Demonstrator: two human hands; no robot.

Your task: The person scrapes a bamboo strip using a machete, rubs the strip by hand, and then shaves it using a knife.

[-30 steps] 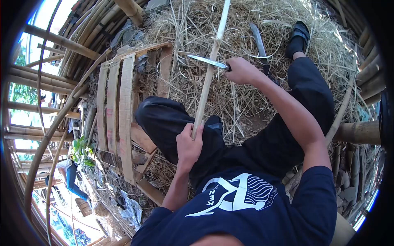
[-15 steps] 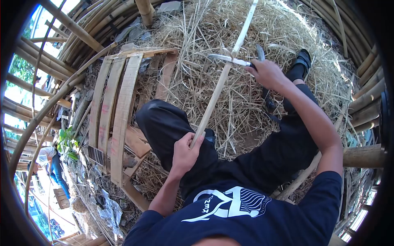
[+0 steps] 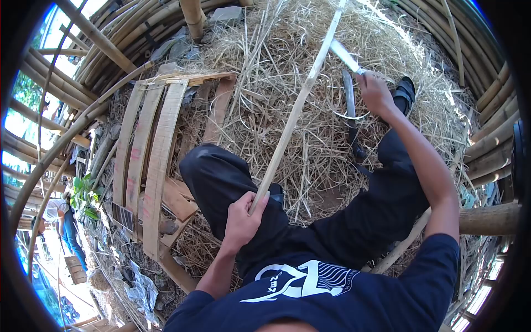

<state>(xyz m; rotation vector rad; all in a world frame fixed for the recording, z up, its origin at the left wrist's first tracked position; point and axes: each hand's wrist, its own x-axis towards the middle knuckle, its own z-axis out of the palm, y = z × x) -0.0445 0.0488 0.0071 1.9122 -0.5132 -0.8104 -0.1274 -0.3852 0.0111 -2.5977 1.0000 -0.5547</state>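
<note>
Up and rightward, the right hand (image 3: 377,94) has carried its gripped knife (image 3: 344,56); the left clasps the bamboo strip's (image 3: 291,120) lower end, mid-frame. Shavings (image 3: 326,138) lie beneath; how much whittling remains, I cannot tell.

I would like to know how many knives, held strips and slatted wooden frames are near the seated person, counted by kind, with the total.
Knives: 2 (held knife in right hand; second knife lying on straw)
Held strips: 1 (pale strip in left hand)
Slatted frames: 1 (wooden frame)
Total: 4
</note>
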